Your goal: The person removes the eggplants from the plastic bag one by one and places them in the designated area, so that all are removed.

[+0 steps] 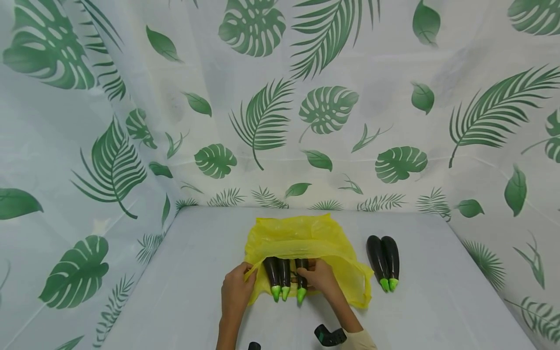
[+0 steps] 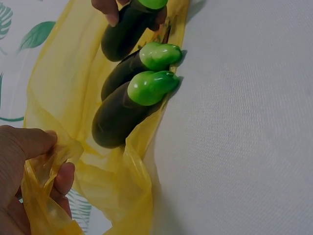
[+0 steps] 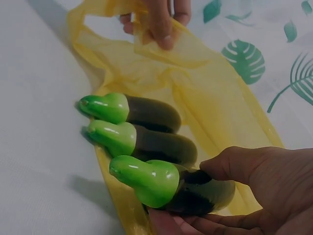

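Note:
A yellow plastic bag [image 1: 302, 233] lies on the table with its mouth facing me. My left hand [image 1: 236, 290] pinches the left edge of that mouth, holding it up; the left wrist view shows thumb and fingers on the thin film. Two dark eggplants [image 3: 152, 114] with green stem ends lie side by side in the bag's opening. To their right my right hand [image 1: 321, 277] grips a third eggplant [image 3: 195, 193], thumb on one side and fingers under the other. Its green end points toward me, and its far end is hidden under the bag.
Two more eggplants [image 1: 383, 262] lie together on the white table [image 1: 183, 277], right of the bag. Leaf-printed sheeting [image 1: 271, 107] rises behind and along both sides. A black device [image 1: 329, 335] is on the right wrist.

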`<state>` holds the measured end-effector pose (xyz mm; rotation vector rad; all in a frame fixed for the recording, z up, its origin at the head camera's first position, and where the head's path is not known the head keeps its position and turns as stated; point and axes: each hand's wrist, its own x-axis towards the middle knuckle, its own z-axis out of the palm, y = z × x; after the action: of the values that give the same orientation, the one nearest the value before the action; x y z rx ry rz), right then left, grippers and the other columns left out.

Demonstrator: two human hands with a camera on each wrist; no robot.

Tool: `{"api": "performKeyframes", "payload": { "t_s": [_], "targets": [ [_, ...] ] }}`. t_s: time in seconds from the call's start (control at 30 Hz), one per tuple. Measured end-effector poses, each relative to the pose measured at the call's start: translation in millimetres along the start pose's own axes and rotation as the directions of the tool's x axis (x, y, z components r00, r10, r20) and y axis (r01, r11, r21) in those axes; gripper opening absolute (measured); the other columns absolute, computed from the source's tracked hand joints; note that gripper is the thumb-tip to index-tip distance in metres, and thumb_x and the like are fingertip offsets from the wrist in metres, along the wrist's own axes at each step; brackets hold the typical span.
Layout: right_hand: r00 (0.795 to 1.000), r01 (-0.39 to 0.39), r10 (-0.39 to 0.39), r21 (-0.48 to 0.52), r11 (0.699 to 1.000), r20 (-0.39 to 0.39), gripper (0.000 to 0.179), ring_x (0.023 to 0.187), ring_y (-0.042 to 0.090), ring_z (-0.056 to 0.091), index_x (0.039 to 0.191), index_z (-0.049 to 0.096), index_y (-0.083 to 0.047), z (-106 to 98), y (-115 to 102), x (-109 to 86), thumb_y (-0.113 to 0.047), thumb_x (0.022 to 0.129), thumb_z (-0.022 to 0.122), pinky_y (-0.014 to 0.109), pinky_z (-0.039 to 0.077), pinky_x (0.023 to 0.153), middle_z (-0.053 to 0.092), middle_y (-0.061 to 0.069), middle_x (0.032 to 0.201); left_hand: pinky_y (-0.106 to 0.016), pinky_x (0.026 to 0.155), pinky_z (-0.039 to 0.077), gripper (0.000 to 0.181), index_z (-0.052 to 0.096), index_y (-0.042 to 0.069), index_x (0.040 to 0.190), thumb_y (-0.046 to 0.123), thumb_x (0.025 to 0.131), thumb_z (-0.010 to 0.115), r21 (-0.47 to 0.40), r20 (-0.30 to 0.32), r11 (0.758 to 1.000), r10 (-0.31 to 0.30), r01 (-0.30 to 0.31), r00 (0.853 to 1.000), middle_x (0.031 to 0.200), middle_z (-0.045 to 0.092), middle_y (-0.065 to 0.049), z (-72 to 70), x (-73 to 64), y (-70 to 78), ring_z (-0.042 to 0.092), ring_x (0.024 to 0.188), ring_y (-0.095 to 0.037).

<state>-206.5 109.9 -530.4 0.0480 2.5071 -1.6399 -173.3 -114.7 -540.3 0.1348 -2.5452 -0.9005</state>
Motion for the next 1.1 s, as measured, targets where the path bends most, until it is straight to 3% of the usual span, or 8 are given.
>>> {"api": "performKeyframes", "payload": {
  "t_s": [0.27,0.4,0.63,0.87,1.1],
  "targets": [
    [0.997,-0.053,0.051,0.038,0.998,0.055,0.061,0.071,0.017,0.058,0.122,0.05,0.018,-4.9,3.7,-9.4,-0.025,0.085,0.074,0.035,0.058,0.057,0.056,0.012,0.084,-0.033,0.066,0.054,0.012,0.072,0.01,0.089,0.017,0.081,0.078,-0.003,-0.003,1.0,0.007,-0.007,1.0,0.087,0.075,-0.003,0.4,-1.6,1.6,0.069,0.076,-0.016],
    [0.994,-0.075,0.071,0.051,0.996,0.081,0.069,0.073,0.016,0.061,0.133,0.043,0.018,-6.8,6.7,-10.6,-0.024,0.087,0.072,0.036,0.058,0.058,0.061,0.014,0.092,-0.032,0.064,0.053,0.012,0.071,0.011,0.089,0.017,0.081,0.078,-0.005,-0.001,1.0,0.006,-0.006,1.0,0.087,0.075,-0.003,-0.7,-1.3,2.7,0.068,0.075,-0.016],
    [0.986,-0.137,0.129,0.07,0.988,0.106,0.07,0.077,0.019,0.066,0.138,0.037,0.015,-11.3,6.6,-12.2,-0.02,0.088,0.071,0.039,0.059,0.06,0.064,0.021,0.104,-0.03,0.065,0.053,0.012,0.072,0.011,0.091,0.018,0.083,0.077,-0.004,0.014,1.0,0.008,-0.008,1.0,0.088,0.075,-0.003,-1.8,-0.3,4.0,0.068,0.076,-0.014],
    [0.974,-0.177,0.164,0.076,0.981,0.154,0.075,0.072,0.018,0.064,0.14,0.034,0.014,-13.3,9.4,-13.2,-0.024,0.088,0.072,0.035,0.058,0.06,0.065,0.019,0.104,-0.033,0.068,0.055,0.012,0.071,0.011,0.091,0.018,0.083,0.077,-0.005,0.023,1.0,0.008,-0.008,1.0,0.09,0.075,-0.004,0.2,-3.0,2.4,0.07,0.08,-0.018],
    [0.973,-0.183,0.169,0.076,0.98,0.156,0.073,0.072,0.02,0.062,0.14,0.036,0.011,-14.2,7.2,-16.4,-0.023,0.087,0.073,0.039,0.058,0.06,0.063,0.019,0.103,-0.032,0.068,0.054,0.013,0.071,0.01,0.091,0.018,0.083,0.077,0.003,0.023,1.0,0.001,-0.001,1.0,0.089,0.075,-0.003,0.2,-0.9,3.3,0.068,0.077,-0.015]
  ]
}}
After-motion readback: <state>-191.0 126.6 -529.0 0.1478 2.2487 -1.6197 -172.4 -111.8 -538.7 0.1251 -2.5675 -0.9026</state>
